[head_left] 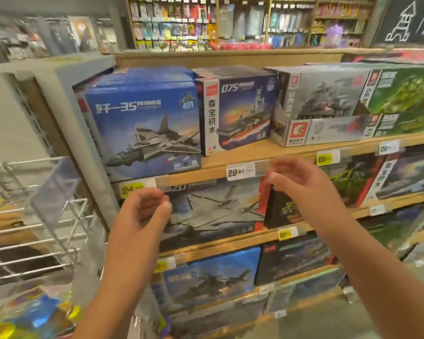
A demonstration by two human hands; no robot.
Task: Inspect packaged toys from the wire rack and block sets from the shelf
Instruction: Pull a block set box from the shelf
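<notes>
Several wooden shelves (274,150) fill my view, stacked with block sets; the blue jet box (142,128) sits at eleven o'clock, the wire rack (34,216) at nine. My left hand (142,214) and right hand (301,182) hang empty before the shelf edge, fingers (278,165) loosely curled, gripping nothing, blurred.

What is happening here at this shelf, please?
A person stands in a shop before wooden shelves of block sets. Both hands are raised and empty: the left hand and the right hand hover with loosely curled fingers in front of the grey fighter jet box on the second shelf. Above it stands the blue fighter jet box. The white wire rack is at the left.
</notes>
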